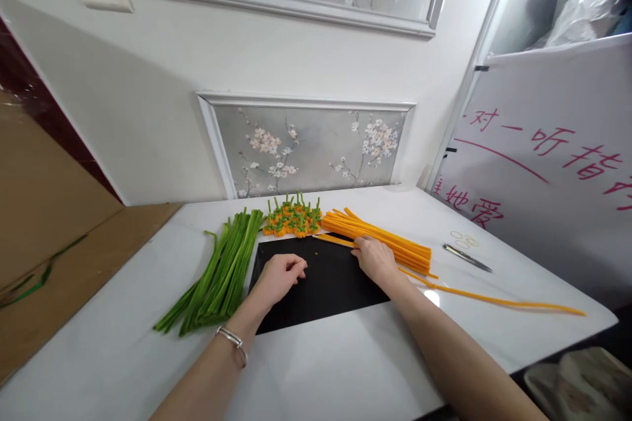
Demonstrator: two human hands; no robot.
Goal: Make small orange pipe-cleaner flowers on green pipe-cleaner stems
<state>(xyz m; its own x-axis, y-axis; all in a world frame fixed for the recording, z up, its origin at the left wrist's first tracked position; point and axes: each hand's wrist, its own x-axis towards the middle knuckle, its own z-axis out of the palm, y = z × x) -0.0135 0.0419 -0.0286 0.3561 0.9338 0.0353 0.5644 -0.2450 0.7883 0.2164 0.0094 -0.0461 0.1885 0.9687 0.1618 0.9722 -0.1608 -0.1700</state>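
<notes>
Right fingers point(357, 248) look pinched shut on an orange strip point(334, 240). Left ones point(297, 268) are curled closed, can't tell if they've got anything. Orange bundle's point(382, 237) right beside the right knuckles, no tie I can see, so one bump might scatter it. Flowers point(296, 216) past both could get snagged if that strip swings.

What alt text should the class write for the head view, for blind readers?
A person's left hand, fingers curled, and right hand, touching an orange strip, reach over a black mat on a white table. Behind the mat are small orange-and-green pieces; a green bundle lies left, an orange bundle and metal tool right.
</notes>
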